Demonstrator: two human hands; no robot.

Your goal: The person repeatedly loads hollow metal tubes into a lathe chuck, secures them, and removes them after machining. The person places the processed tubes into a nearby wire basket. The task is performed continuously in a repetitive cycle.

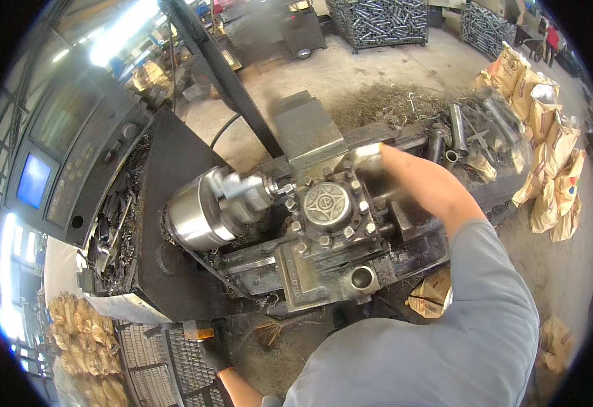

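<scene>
My right hand [367,158], in a glove and blurred, is at the far side of the lathe's bolted tool turret [326,203]; its fingers and what they touch cannot be made out. Left of the turret, the lathe chuck [200,211] has blurred jaws around its centre, facing a tool on the turret. Down at the lower left, my left hand [216,352], in a dark glove with an orange cuff, is beside a small yellow-orange block [199,333] above metal racks. Whether it grips that block is unclear.
A control panel with a lit screen [33,180] stands at left. Metal shavings [393,104] lie behind the lathe, steel tubes [458,129] on its right end. Paper sacks [546,132] line the right, wire cages of metal parts [385,23] the back. A person [551,38] is far off.
</scene>
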